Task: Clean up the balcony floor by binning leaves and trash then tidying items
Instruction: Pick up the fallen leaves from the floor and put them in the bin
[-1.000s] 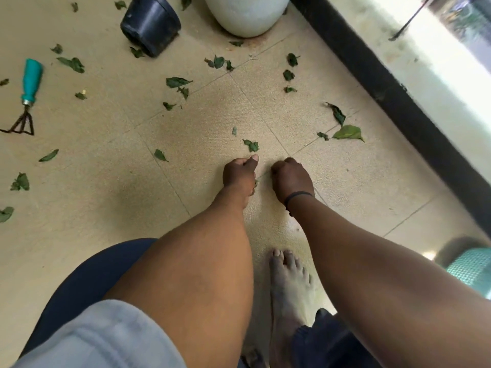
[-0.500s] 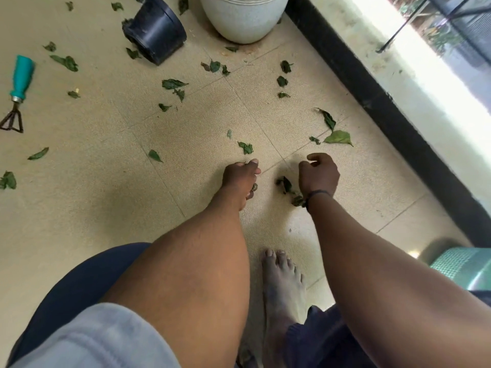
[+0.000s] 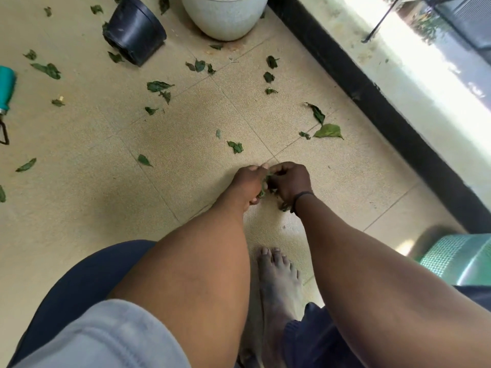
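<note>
I see both hands closed together over a leaf clump (image 3: 265, 185), left hand (image 3: 248, 183) touching right hand (image 3: 291, 183), and the next leaf (image 3: 235, 146) lies just beyond, nearer the left.

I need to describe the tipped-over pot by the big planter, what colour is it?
Black. The tipped pot lies on its side beside the white planter, clearest in the head view.

Left hand (image 3: 249, 183) and right hand (image 3: 291, 181) meet, fingers curled around gathered leaves (image 3: 267, 181); loose leaves strewn over tiled floor (image 3: 79, 208); black pot (image 3: 135, 29) tipped over.
</note>
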